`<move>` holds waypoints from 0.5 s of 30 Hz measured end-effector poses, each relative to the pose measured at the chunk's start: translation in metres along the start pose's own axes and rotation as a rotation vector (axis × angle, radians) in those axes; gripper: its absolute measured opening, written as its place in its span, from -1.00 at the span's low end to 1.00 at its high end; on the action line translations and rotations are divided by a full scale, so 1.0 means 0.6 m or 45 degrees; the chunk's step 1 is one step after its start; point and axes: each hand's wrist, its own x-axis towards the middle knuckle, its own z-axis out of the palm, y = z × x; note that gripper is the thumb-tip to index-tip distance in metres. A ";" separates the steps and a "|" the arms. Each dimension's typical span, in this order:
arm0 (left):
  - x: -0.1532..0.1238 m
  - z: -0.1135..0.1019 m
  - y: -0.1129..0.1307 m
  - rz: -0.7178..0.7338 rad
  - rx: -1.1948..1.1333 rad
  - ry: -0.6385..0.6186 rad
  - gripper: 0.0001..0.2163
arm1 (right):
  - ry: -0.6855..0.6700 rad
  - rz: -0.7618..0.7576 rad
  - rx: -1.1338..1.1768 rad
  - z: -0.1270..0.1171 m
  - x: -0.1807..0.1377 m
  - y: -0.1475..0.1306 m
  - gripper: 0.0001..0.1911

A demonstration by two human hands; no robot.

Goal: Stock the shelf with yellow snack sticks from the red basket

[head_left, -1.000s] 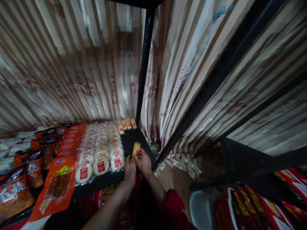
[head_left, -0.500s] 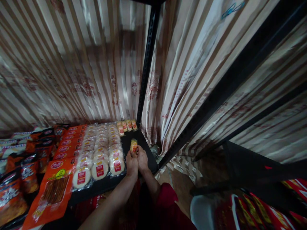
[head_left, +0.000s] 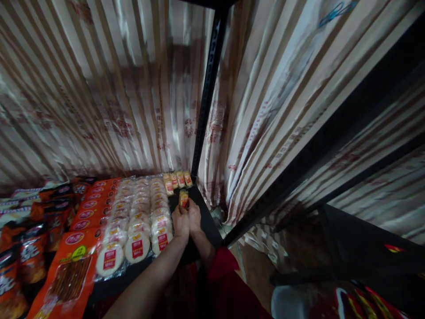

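Between both my hands is a small yellow snack packet (head_left: 183, 199) with a red label, held upright over the black shelf (head_left: 207, 223). My left hand (head_left: 181, 223) grips its lower left side, fingers curled around it. My right hand (head_left: 194, 216) is closed on its lower right side, touching the left. Just beyond, several matching yellow packets (head_left: 180, 179) stand in a row at the shelf's back corner, with one more packet (head_left: 169, 188) in front at their left end. Left of my hands lie rows of round white crackers (head_left: 137, 243) in clear wrap with red labels.
Farther left are overlapping orange snack bags (head_left: 71, 270) and dark-and-orange bags (head_left: 31, 259). A black metal post (head_left: 207, 88) rises at the back corner before striped sheeting (head_left: 133, 88). A black beam (head_left: 299, 164) slants across the right. Red packages (head_left: 361, 301) sit lower right.
My hands have moved slightly forward with the yellow packet, closer to the row at the back corner. The view has shifted a little.
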 end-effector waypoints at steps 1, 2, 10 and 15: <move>0.005 0.002 0.000 -0.003 -0.017 -0.008 -0.73 | 0.008 -0.005 -0.006 0.003 0.005 0.000 -0.58; 0.010 0.004 0.001 -0.007 -0.034 -0.015 -0.74 | 0.013 -0.006 -0.011 0.005 0.010 0.000 -0.58; 0.048 0.013 0.012 -0.064 0.009 -0.074 -0.75 | 0.074 -0.013 0.048 0.040 0.051 0.010 -0.60; 0.064 0.015 0.024 -0.047 0.129 -0.124 -0.70 | 0.152 -0.069 0.055 0.060 0.071 0.013 -0.60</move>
